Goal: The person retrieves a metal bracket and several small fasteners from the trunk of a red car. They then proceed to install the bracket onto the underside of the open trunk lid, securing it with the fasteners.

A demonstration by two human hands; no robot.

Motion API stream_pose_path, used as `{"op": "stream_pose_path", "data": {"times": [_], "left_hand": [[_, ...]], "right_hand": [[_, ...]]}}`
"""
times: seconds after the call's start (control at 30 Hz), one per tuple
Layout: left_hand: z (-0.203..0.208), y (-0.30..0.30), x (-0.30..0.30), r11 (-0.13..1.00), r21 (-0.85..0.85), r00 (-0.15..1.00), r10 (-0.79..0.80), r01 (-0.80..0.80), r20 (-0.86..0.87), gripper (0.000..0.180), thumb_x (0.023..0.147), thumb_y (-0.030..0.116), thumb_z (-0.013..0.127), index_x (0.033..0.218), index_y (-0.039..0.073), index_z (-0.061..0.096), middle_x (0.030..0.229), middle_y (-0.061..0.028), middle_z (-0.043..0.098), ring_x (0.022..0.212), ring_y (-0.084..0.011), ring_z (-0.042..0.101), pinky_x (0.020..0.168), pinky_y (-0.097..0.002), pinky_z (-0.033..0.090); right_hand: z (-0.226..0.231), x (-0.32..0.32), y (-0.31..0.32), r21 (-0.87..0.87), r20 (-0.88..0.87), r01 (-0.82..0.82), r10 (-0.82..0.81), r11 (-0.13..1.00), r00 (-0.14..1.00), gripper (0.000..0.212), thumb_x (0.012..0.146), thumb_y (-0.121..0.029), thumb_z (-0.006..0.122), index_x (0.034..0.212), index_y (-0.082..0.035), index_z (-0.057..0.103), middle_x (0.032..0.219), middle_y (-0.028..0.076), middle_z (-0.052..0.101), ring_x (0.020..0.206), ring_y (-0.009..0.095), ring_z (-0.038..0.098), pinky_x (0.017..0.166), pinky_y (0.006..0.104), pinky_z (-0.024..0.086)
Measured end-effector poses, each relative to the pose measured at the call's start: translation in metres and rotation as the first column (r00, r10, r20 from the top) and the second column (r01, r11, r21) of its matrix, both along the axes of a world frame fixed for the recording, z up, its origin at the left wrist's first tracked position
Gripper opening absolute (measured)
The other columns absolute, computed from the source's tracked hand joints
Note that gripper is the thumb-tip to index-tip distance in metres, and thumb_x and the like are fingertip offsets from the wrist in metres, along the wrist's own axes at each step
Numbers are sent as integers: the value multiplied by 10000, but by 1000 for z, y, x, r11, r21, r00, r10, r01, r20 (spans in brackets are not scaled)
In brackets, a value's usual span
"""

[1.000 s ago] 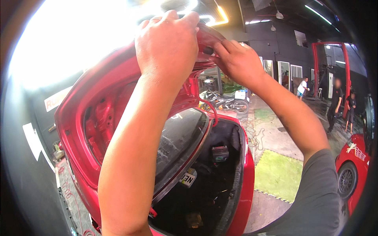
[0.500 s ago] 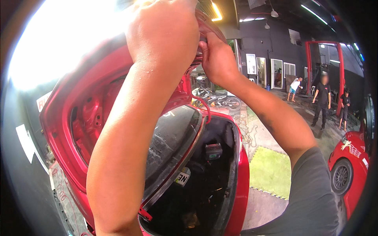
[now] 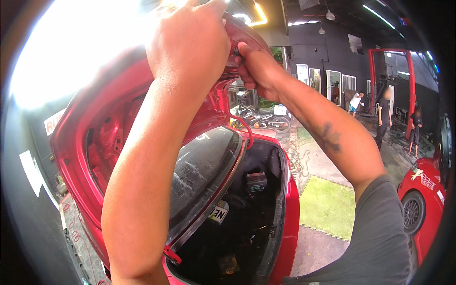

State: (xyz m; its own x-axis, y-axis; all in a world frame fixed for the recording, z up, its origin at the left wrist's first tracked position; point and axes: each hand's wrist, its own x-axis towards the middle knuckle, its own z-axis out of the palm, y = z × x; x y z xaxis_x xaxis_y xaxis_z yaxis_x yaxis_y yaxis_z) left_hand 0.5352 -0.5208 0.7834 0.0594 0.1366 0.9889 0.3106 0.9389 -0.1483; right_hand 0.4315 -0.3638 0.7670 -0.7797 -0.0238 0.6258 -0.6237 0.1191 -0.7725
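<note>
In front of me the red trunk lid (image 3: 102, 123) of a car stands raised. Against its upper edge, my left hand (image 3: 190, 45) has its fingers bent and its back toward me; what it grips is hidden by glare and the frame's top. My right hand (image 3: 259, 69) is closed at the lid's right end, its thumb and fingers pinching a small black piece (image 3: 236, 50) next to the red metal. Below my arms is the open trunk (image 3: 209, 259), dark inside. It holds a black battery-like box (image 3: 257, 182) and a licence plate (image 3: 219, 212).
The rear window (image 3: 202, 159) lies beneath the lid. A yellow-green foam mat (image 3: 327, 206) covers floor to the right, near another red car (image 3: 422, 199). Farther back are a motorcycle (image 3: 263, 121), a red lift post (image 3: 412, 85) and several people, one in black (image 3: 383, 114). A dark wall (image 3: 28, 142) rises at left.
My left hand has shifted a little left, uncovering more of the lid's edge. My right hand has turned, and its thumb now presses the small black piece. A person in black behind has turned.
</note>
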Motion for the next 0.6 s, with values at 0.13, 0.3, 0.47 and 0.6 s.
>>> {"op": "stream_pose_path", "data": {"times": [0.13, 0.3, 0.47, 0.6], "left_hand": [[3, -10, -14, 990, -142, 974, -12, -21, -226, 203, 934, 227, 641, 1098, 137, 719, 997, -132, 726, 939, -354, 696, 838, -475, 541], [4, -14, -22, 980, -193, 954, -7, -53, -298, 175, 913, 237, 669, 1058, 150, 717, 956, -134, 719, 878, -375, 694, 795, -487, 540], [5, -16, -21, 979, -190, 963, 26, -80, -268, 168, 942, 286, 654, 1061, 181, 708, 953, -113, 728, 886, -363, 702, 788, -479, 545], [-5, -4, -9, 994, -78, 989, -81, 72, -121, 251, 955, 176, 612, 1172, 128, 727, 1065, -144, 736, 1025, -329, 702, 888, -463, 551]], "right_hand": [[-1, -11, 29, 322, -450, 401, -235, 857, 862, 408, 1083, -407, 458, 1064, -22, 593, 857, 163, 668, 698, 317, 627, 654, 431, 474], [-21, -7, 36, 127, -909, 754, -229, 644, 349, 294, 1015, -330, 613, 1106, -52, 589, 942, 196, 685, 880, 405, 661, 769, 490, 514], [-10, -21, 42, -70, -997, 844, -70, 531, -39, 241, 1008, -299, 620, 1087, -75, 580, 955, 161, 694, 901, 376, 676, 772, 498, 530], [3, -35, 46, -72, -997, 898, -50, 434, -55, 236, 1012, -302, 610, 1049, -72, 571, 933, 175, 692, 832, 379, 679, 739, 508, 529]]}}
